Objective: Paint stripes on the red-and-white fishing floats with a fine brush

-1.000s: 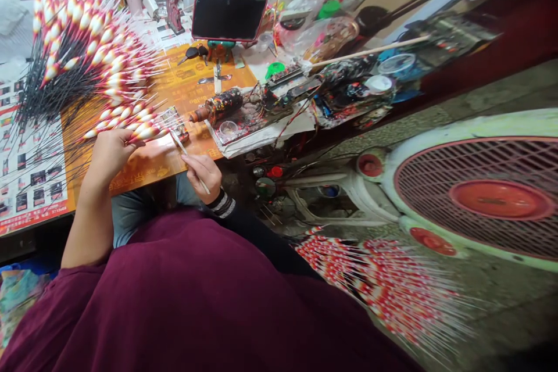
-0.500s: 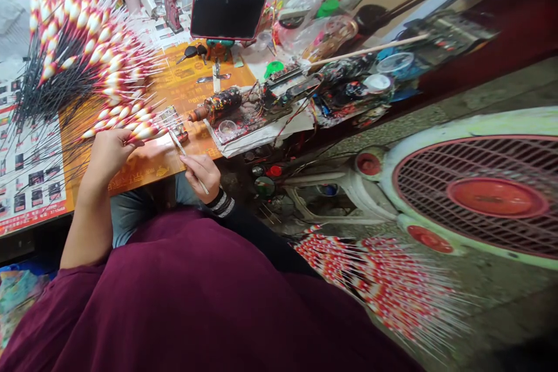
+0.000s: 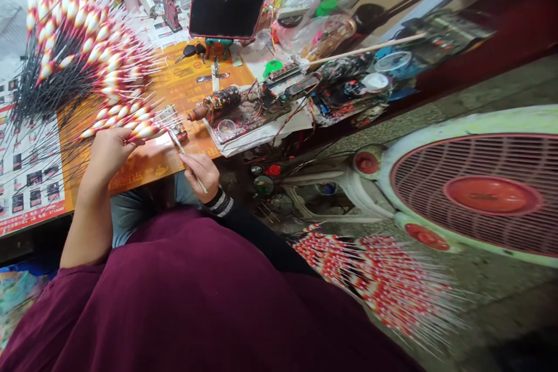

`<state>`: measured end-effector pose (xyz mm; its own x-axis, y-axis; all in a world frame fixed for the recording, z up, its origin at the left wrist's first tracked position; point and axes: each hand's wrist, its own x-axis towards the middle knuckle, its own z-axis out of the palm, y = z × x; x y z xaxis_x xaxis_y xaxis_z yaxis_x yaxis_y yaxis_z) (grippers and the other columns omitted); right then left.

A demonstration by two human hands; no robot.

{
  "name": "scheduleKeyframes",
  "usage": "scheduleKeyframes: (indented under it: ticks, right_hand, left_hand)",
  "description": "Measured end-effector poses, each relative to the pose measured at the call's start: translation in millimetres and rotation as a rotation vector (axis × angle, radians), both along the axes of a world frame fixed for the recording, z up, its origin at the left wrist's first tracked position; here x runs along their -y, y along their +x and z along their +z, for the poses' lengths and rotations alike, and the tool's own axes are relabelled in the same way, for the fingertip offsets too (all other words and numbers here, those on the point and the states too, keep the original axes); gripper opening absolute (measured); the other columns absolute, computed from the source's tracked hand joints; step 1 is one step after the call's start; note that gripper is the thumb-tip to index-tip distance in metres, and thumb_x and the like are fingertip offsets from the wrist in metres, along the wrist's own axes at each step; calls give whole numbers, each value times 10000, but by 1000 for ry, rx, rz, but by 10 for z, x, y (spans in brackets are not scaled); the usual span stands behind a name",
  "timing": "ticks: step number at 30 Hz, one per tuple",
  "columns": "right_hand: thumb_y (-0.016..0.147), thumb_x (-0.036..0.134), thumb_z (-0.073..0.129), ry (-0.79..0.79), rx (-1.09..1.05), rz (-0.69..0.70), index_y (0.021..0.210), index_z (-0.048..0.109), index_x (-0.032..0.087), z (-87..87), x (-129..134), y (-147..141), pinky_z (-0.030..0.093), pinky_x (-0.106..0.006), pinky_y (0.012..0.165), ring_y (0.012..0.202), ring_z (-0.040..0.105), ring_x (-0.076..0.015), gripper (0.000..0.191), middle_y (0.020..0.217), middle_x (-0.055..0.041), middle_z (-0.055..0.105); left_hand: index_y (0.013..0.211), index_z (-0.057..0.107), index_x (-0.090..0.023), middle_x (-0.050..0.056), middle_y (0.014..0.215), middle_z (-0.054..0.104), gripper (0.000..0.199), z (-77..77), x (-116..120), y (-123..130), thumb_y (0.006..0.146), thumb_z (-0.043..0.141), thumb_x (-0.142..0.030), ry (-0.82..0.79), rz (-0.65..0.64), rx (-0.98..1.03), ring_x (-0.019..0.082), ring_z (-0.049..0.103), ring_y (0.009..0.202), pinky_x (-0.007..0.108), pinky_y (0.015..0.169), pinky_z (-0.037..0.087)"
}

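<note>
My left hand [image 3: 108, 154] is closed, thumb against fingers, on a fishing float [image 3: 145, 131] with a white and yellow body and dark red ends. Several similar floats lie just beyond those fingers. My right hand [image 3: 204, 173], at the table's front edge, pinches a thin white stick [image 3: 199, 181]. Its upper end reaches toward the tips of the held float; whether they touch I cannot tell. A big fanned bunch of floats [image 3: 89, 45], with black stems and pale tips, lies on the left of the table.
A phone [image 3: 226, 14] stands upright at the back, with keys [image 3: 190, 51] before it. Right of my hands sits a paint-spattered motor device [image 3: 222, 102] with wires. A fan [image 3: 492, 195] and another bunch of red-and-white floats [image 3: 392, 279] are at the lower right.
The whole view has shifted very slightly. Both hands keep nearly the same place and the same grip.
</note>
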<state>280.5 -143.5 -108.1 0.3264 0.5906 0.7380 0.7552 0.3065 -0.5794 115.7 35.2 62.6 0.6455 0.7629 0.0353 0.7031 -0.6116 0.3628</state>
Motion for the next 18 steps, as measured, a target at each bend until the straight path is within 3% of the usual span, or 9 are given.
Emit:
scheduleKeyframes:
  ticks: [12, 15, 18]
  right_hand:
    - [1054, 218, 525, 188, 2, -9, 1353, 730, 252, -17, -18, 31, 696, -395, 884, 981, 802, -206, 364, 1103, -82, 840]
    - [1043, 198, 531, 164, 1, -1, 1305, 745, 242, 20, 16, 46, 699, -388, 838, 944, 801, -203, 340, 1061, -84, 839]
    - [1018, 145, 550, 185, -10, 36, 1308, 733, 238, 83, 66, 56, 696, -376, 819, 938, 802, -199, 355, 1052, -81, 840]
  left_hand:
    - [736, 684, -190, 37, 709, 630, 181, -66, -44, 44, 907, 692, -249, 20, -50, -26, 177, 520, 675, 316, 656, 300]
    - [754, 664, -199, 43, 740, 638, 174, 37, -55, -55, 921, 684, -244, 45, -72, -64, 196, 543, 718, 318, 664, 316]
    - [759, 612, -210, 60, 823, 654, 169, 251, -93, -256, 925, 641, -200, 148, -47, -86, 217, 573, 794, 324, 694, 367]
